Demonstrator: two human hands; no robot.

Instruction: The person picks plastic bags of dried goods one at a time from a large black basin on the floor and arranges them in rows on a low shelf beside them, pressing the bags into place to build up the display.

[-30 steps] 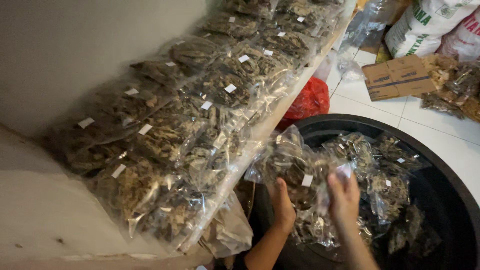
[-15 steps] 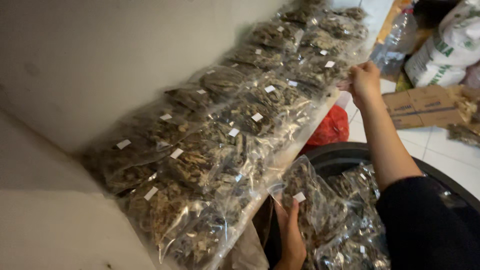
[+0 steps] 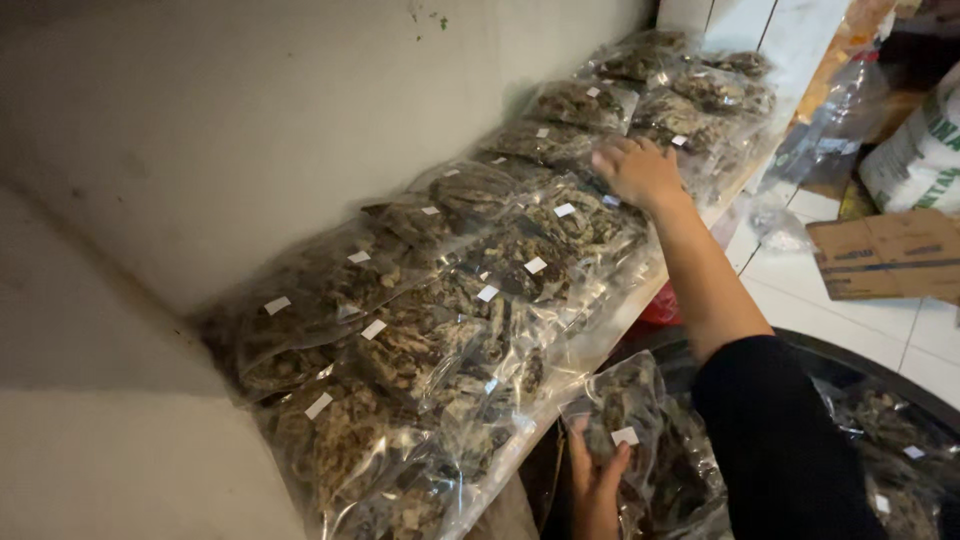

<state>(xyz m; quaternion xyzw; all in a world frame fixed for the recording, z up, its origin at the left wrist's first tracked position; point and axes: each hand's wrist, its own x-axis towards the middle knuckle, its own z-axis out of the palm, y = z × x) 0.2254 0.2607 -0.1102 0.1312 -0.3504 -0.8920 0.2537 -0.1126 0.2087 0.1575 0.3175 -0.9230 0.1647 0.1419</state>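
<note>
A: Where is your right hand point(image 3: 640, 172)?

B: Up at one o'clock, at the end of your black sleeve point(image 3: 775, 440). It lies palm down, fingers spread and relaxed, pressing flat on a clear packet in the row of packets point(image 3: 480, 290). It closes on nothing.

A: And your left hand point(image 3: 597, 480)?

B: Low at six o'clock, fingers curled up around the bottom edge of a clear plastic bag point(image 3: 622, 405), gripping it. The film is thin, glossy and crinkled; inside you can see dark, shrivelled dried pieces, brown to black, and a small white square label on the front.

A: What do the packets rest on?

B: A pale ledge point(image 3: 590, 350) along the smooth grey wall point(image 3: 250, 120), running from seven o'clock up to one o'clock. The packets overlap like shingles, each puffy and wrinkled, each with a white label.

A: Below your arm?

B: A round black tub point(image 3: 880, 365) at four o'clock, holding more of the same bags. Beside it lie white glossy floor tiles point(image 3: 800, 280), a flat brown cardboard box point(image 3: 885, 255) at three o'clock and a white woven sack point(image 3: 920, 150) at two o'clock.
</note>
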